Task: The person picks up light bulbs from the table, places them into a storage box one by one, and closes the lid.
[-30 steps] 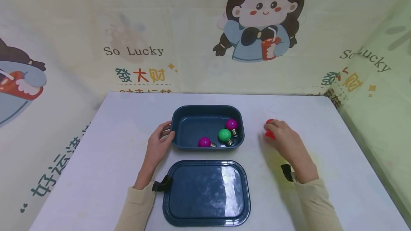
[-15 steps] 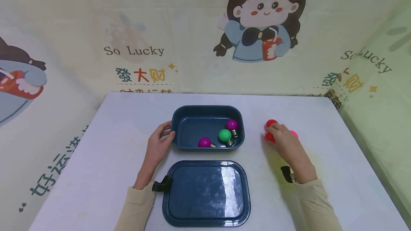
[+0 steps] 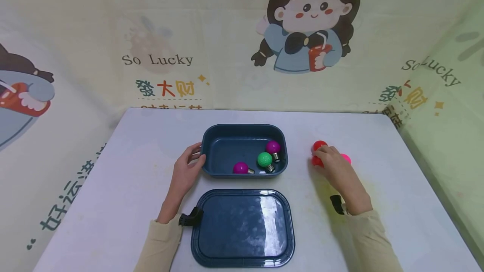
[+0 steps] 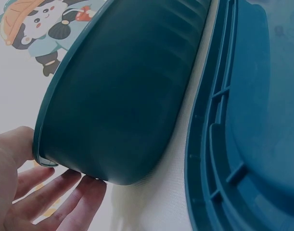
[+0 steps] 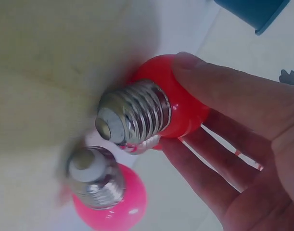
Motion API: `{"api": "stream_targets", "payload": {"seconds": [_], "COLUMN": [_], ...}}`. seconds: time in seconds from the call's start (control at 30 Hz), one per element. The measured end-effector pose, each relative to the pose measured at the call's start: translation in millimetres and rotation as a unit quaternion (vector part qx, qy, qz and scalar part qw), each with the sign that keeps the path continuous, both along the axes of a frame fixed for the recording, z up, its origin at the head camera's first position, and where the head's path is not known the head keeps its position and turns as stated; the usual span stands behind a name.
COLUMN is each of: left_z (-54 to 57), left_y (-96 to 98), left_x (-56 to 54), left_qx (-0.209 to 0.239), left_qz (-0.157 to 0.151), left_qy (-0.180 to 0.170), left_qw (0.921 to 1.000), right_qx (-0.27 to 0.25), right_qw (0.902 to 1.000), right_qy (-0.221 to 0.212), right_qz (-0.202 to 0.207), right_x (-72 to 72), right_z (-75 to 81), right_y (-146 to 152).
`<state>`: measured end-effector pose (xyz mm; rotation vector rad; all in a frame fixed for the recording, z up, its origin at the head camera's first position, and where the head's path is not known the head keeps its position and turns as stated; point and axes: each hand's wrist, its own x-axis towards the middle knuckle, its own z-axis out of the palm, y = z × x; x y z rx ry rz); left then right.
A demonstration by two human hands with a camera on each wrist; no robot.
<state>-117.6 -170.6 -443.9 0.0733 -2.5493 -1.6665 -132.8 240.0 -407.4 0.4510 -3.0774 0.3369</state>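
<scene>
In the head view, a dark blue plastic box holds two purple light bulbs and a green light bulb. My left hand grips the box's left end, thumb at the rim and fingers against the outer wall. To the right of the box, my right hand holds a red light bulb between thumb and fingers, its metal screw base uncovered. Another red bulb lies just beyond the fingers, and a pink bulb sits beside the hand, partly covered by it.
A dark blue lid lies flat on the white table in front of the box, near the left wristband. A printed cloth hangs behind the table and along both sides.
My right hand has shifted slightly toward me and left, so the pink bulb and more of the far red bulb now show. The left hand and box stay put.
</scene>
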Motion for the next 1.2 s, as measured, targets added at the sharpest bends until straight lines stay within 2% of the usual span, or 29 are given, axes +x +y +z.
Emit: {"api": "stream_targets", "payload": {"seconds": [0.33,0.6,0.9,1.2], "left_z": [-0.4,-2.7,-1.0,-1.5], "left_y": [-0.9,-1.9,-1.2,-1.3], "left_x": [0.4,-1.7,-0.2,-0.4], "left_qx": [0.002,0.002,-0.008,-0.011], "left_qz": [-0.003,-0.007,-0.003,-0.003], "left_qy": [0.005,0.004,0.007,0.012], "left_qw": [1.0,1.0,0.9999,0.9999], "right_qx": [-0.025,-0.043,-0.052,-0.062], "right_qw": [0.9996,0.9975,0.9972,0.9965], "right_qy": [0.009,0.043,0.042,0.035], "right_qz": [0.012,0.035,0.034,0.043], "right_x": [-2.7,-3.7,-2.9,-1.9], "right_z": [15.2,24.6,41.8,51.0], "right_y": [-10,-17,-33,-47]}}
